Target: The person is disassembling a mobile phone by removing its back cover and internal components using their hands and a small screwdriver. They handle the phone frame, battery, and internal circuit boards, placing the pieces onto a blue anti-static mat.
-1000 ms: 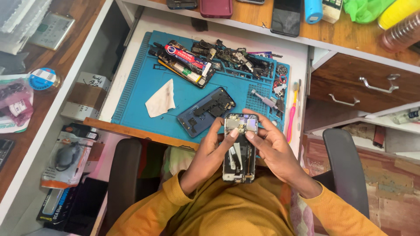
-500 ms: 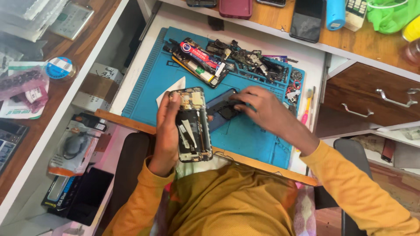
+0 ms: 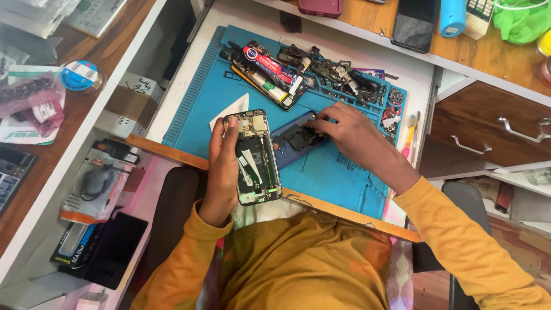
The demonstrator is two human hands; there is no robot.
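An opened phone (image 3: 252, 158) was gripped upright in the left hand (image 3: 221, 166), fingers curled shut around its edges, held just above the near edge of a blue work mat (image 3: 333, 172). Its back was removed, so a circuit board and green battery were exposed. The right hand (image 3: 350, 135) was stretched across the mat, fingertips pinched together on a dark blue back cover (image 3: 295, 140) lying flat just beside the phone.

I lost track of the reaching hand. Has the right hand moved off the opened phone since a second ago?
Yes. The right hand has left the opened phone and gone out over the blue mat, onto the blue back cover.
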